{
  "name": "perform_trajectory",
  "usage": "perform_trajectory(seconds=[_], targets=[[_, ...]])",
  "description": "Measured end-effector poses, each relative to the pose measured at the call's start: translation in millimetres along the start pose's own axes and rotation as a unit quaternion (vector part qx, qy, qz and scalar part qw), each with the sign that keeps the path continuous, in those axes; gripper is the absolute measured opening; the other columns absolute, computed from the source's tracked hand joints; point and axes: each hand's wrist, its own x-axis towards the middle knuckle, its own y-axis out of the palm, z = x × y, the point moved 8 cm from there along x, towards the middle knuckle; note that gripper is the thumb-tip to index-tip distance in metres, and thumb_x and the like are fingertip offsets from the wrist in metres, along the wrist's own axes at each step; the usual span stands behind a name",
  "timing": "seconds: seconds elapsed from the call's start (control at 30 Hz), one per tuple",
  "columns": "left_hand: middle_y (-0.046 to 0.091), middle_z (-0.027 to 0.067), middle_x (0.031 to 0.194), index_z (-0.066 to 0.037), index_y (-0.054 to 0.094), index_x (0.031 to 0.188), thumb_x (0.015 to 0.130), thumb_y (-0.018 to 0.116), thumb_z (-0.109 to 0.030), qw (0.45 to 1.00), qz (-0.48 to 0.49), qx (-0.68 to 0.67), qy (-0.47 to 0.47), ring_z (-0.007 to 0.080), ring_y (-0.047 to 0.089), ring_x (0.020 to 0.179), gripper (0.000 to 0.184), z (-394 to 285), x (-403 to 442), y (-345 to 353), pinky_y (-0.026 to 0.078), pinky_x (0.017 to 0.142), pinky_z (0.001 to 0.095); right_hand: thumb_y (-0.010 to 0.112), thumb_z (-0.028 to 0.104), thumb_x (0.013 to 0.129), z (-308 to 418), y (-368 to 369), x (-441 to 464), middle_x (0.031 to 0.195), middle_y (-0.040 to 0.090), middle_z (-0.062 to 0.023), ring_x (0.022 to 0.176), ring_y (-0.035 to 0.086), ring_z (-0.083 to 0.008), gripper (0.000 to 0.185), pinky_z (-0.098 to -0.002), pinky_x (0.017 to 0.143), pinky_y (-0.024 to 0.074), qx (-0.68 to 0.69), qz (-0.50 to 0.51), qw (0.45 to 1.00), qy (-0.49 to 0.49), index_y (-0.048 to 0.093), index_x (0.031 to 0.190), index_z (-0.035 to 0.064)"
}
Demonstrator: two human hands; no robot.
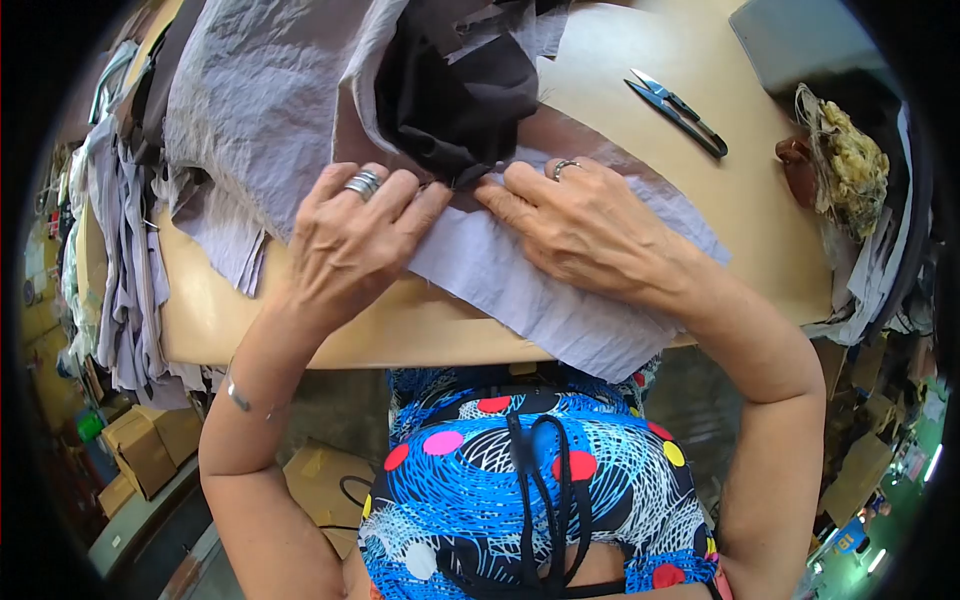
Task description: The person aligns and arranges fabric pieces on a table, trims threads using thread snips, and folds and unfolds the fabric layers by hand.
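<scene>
A garment piece of light grey-lilac fabric [245,110] with a dark lining [455,100] is bunched on the table in front of me. My left hand [355,235] has rings on it, and its fingers are pinched on the cloth at the lower edge of the dark part. Close by on the right, my right hand [585,225] pinches the same cloth, thumb and fingertips pressed together. A lilac panel [560,310] hangs from under my right hand over the table's front edge. What lies between my fingertips is partly hidden.
Thread snips [680,115] lie on the wooden table [770,240] at the upper right. Beyond them are a tangle of yellowish thread [850,165] and a brown object [797,170]. Fabric pieces [125,260] hang over the left edge. Cardboard boxes [150,450] stand below left.
</scene>
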Motion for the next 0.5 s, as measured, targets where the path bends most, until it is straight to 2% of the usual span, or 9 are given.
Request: perform_trajectory(seconds=[0.1,0.2,0.23,0.33,0.4,0.5], targets=[[0.057,0.007,0.098,-0.008,0.063,0.106,0.079,0.057,-0.012,0.979,0.058,-0.19,-0.045,0.0247,0.058,0.081,0.028,4,9,-25,0.045,0.079,0.0359,0.055,0.012,0.078,1,-1,-1,0.086,0.054,-0.0092,0.063,0.06,-0.0217,0.034,-0.0331,0.059,0.0477,-0.002,-0.01,1.0,0.003,0.058,0.108,-0.0005],[0.058,0.0092,0.111,-0.008,0.063,0.107,0.08,0.059,-0.014,0.956,-0.01,-0.281,-0.085,0.0267,0.058,0.087,0.029,3,23,-27,0.045,0.077,0.0367,0.055,0.013,0.078,2,1,-2,0.086,0.054,-0.0095,0.064,0.06,-0.0222,0.034,-0.0334,0.06,0.0477,-0.026,0.0,1.0,0.009,0.058,0.108,-0.0003],[0.057,0.008,0.119,-0.009,0.063,0.109,0.081,0.06,-0.018,0.975,-0.03,-0.197,-0.096,0.0271,0.057,0.092,0.029,3,33,-23,0.045,0.078,0.0368,0.056,0.013,0.077,2,2,-2,0.086,0.053,-0.0092,0.065,0.059,-0.022,0.037,-0.0335,0.06,0.0472,-0.027,0.004,1.0,0.009,0.057,0.112,0.0004],[0.058,0.0059,0.112,-0.009,0.062,0.1,0.08,0.061,-0.016,0.995,-0.079,-0.022,-0.055,0.025,0.055,0.098,0.021,3,53,-6,0.042,0.084,0.0376,0.059,0.013,0.074,1,6,-3,0.085,0.051,-0.0083,0.067,0.055,-0.0215,0.046,-0.0335,0.06,0.0463,-0.031,0.016,0.999,0.012,0.054,0.119,0.0023],[0.057,0.0058,0.106,-0.008,0.059,0.091,0.079,0.06,-0.013,0.996,-0.034,-0.01,-0.082,0.0239,0.054,0.1,0.013,16,57,7,0.041,0.085,0.0387,0.06,0.014,0.074,1,6,-2,0.084,0.051,-0.008,0.069,0.055,-0.0216,0.049,-0.0332,0.061,0.0465,-0.035,0.016,0.999,0.022,0.053,0.121,0.0034],[0.056,0.0056,0.093,-0.007,0.058,0.084,0.075,0.057,-0.01,0.99,-0.105,0.031,-0.085,0.0225,0.055,0.094,0.01,22,49,3,0.043,0.084,0.0374,0.049,0.013,0.082,4,0,-2,0.082,0.055,-0.0086,0.065,0.06,-0.0209,0.036,-0.0319,0.06,0.0465,-0.051,-0.029,0.998,0.002,0.057,0.115,0.0002]])
